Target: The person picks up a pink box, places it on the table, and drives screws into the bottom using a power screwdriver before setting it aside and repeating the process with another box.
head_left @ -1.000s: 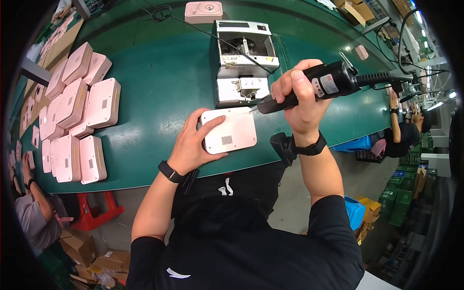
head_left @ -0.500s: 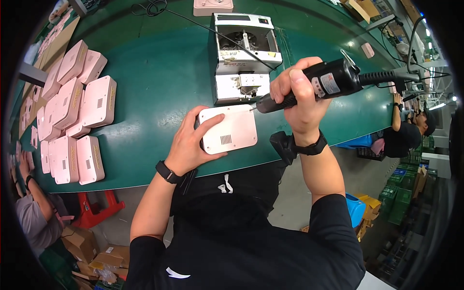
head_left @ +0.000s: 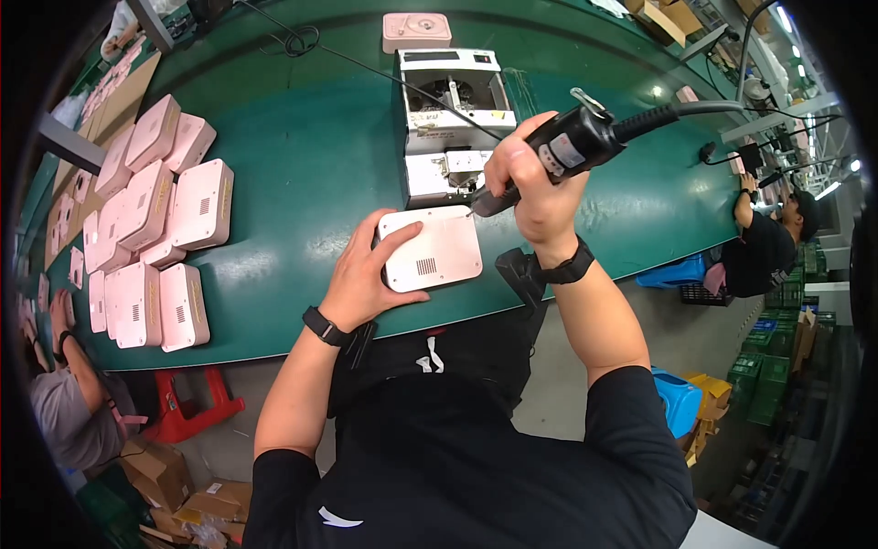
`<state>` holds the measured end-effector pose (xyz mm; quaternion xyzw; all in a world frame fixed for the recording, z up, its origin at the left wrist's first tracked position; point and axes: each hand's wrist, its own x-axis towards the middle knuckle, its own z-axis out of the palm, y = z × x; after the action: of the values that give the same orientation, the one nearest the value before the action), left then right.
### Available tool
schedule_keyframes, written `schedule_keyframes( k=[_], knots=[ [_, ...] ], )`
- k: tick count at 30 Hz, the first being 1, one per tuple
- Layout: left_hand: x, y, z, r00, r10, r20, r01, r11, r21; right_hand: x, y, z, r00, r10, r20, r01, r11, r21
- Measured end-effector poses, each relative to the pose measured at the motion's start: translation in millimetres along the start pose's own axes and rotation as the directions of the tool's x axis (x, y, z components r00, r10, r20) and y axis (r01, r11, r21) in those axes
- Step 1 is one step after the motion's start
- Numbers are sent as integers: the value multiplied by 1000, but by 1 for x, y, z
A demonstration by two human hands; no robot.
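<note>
A pale pink plastic case (head_left: pixel 437 245) with rounded corners lies on the green table, its slotted vent and corner holes facing up. My left hand (head_left: pixel 368 270) grips it from the left side, thumb along the near edge and fingers over the top. My right hand (head_left: pixel 540 188) is wrapped round a black electric screwdriver (head_left: pixel 578 139), held at a slant. Its bit meets the case at the far right corner; the screw there is too small to make out. Just beyond the case stands a white and black screw feeder (head_left: pixel 450 123).
Several similar pink cases (head_left: pixel 146 215) are piled at the left. Another pink unit (head_left: pixel 416 31) with a round dial stands behind the feeder. A black cable (head_left: pixel 366 69) crosses over the feeder. Co-workers sit at the far left (head_left: pixel 78 403) and far right (head_left: pixel 768 240).
The screwdriver and my right hand have shifted slightly left, with the bit still at the case's far right corner. My left hand keeps its hold. The whole view has shifted a little.
</note>
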<state>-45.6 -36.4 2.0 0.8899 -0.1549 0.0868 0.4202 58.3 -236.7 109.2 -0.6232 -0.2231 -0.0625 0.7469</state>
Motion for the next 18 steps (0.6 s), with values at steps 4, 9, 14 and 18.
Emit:
schedule_keyframes(
  k=[4,9,14,18],
  knots=[
    [1,0,-1,1000,-8,10,8,1000,-10,2,0,-4,998,1,63,-2,1000,16],
    [-2,2,-1,1000,-18,-4,18,1000,-13,8,-1,0,998,28,58,-28,1000,-5],
    [0,3,-1,1000,-1,7,1,1000,-23,16,-24,5,999,-45,-25,46,998,35],
    [4,9,8,999,5,32,-5,1000,4,30,-30,11,986,-156,-66,161,983,85]
  ],
)
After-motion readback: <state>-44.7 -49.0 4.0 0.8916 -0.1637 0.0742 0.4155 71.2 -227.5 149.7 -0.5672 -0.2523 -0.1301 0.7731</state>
